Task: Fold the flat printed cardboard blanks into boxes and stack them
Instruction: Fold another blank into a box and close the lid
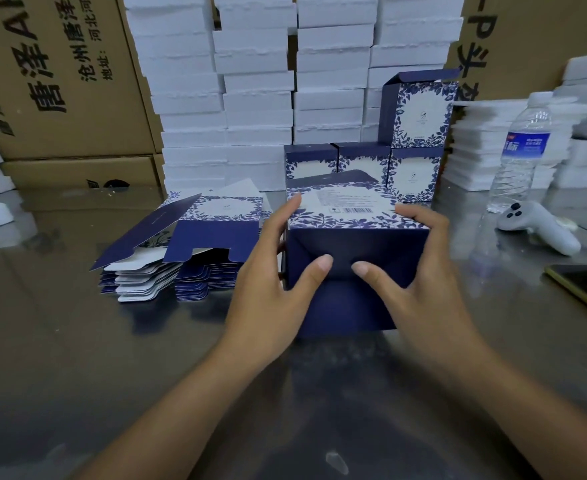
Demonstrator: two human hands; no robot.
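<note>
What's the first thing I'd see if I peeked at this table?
Right in the middle, the left hand and right hand grip a blue flowery box, both thumbs pressing its dark near side. Left of it lies a pile of flat blanks. Behind it stand finished boxes, one stacked on top, before a tall wall of white boxes.
</note>
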